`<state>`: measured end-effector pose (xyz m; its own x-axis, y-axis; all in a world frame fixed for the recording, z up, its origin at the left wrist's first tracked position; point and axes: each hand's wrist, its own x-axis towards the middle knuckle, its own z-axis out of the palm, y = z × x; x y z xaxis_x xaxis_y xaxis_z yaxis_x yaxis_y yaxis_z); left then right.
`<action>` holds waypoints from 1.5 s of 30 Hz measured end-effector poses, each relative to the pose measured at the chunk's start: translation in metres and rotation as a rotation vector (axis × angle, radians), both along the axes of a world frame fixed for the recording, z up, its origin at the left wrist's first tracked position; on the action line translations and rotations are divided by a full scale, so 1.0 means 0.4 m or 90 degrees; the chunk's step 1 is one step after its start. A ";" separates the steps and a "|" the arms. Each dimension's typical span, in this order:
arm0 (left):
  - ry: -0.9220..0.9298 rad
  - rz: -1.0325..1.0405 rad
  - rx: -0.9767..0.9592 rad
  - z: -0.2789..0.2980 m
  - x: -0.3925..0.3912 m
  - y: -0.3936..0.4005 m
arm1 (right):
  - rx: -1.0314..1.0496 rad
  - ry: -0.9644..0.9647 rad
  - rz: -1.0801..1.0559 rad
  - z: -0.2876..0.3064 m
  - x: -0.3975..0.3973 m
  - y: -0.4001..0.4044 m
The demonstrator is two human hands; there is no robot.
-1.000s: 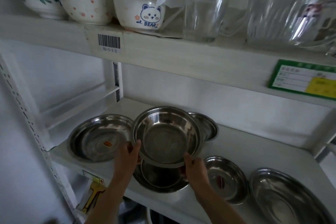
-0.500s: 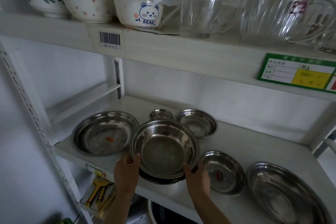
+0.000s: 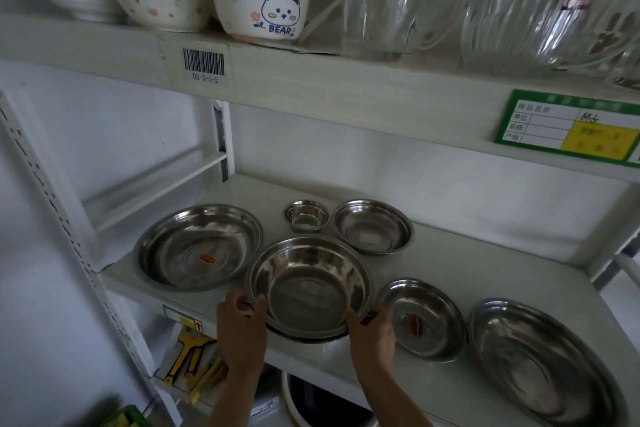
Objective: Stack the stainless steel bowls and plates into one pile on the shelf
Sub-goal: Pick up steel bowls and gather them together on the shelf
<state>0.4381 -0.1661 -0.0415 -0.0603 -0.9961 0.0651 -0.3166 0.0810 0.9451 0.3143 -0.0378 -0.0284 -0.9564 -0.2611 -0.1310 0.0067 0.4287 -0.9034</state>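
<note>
A deep steel bowl (image 3: 309, 282) sits nested on a steel plate whose rim (image 3: 304, 337) shows beneath it, at the front of the white shelf (image 3: 460, 263). My left hand (image 3: 241, 329) grips the bowl's left rim and my right hand (image 3: 372, 334) grips its right rim. A wide steel plate (image 3: 198, 246) lies to the left. Behind are a tiny steel bowl (image 3: 305, 215) and a shallow steel bowl (image 3: 373, 226). On the right lie a small steel plate (image 3: 420, 319) and a large steel plate (image 3: 543, 362).
The shelf above (image 3: 346, 87) hangs low and carries ceramic bowls (image 3: 258, 0) and glass pitchers (image 3: 391, 0). A green price tag (image 3: 568, 126) hangs at its right edge. Below the shelf are yellow tools (image 3: 188, 360).
The bowl held in both hands has come down from a tilted position above the shelf onto the plate at the front. The tiny bowl behind it is now uncovered.
</note>
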 end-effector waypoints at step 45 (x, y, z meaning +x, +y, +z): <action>0.080 0.019 0.004 -0.031 -0.008 0.011 | -0.029 0.017 -0.025 0.001 -0.016 0.016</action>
<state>0.4349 -0.1616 -0.0539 -0.0221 -0.9977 0.0633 -0.1973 0.0665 0.9781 0.3079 -0.0315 -0.0279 -0.9691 -0.2278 -0.0944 -0.0013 0.3878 -0.9218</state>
